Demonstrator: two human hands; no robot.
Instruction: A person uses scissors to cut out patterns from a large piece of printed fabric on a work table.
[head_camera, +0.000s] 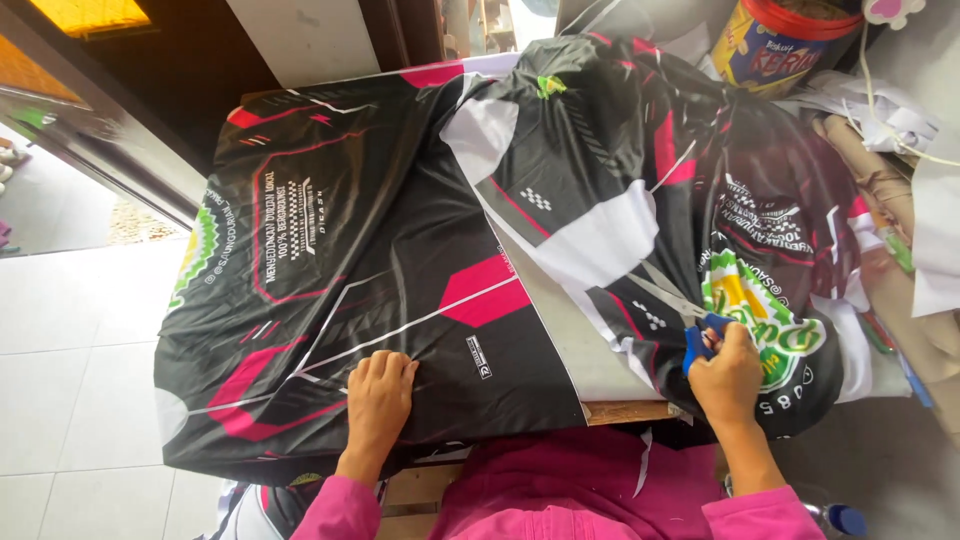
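**Scissors cutting printed fabric on the table**

The right hand (728, 372) has its fingers closed through the blue handles of the scissors (680, 310), whose blades point toward ten o'clock along the fabric's white edge. The left hand (378, 392) lies flat, fingers spread, on the black-and-pink printed fabric (350, 250) at seven o'clock of the table (625, 410).

Round yellow-and-blue tin (775, 45), red lid, stands top right.
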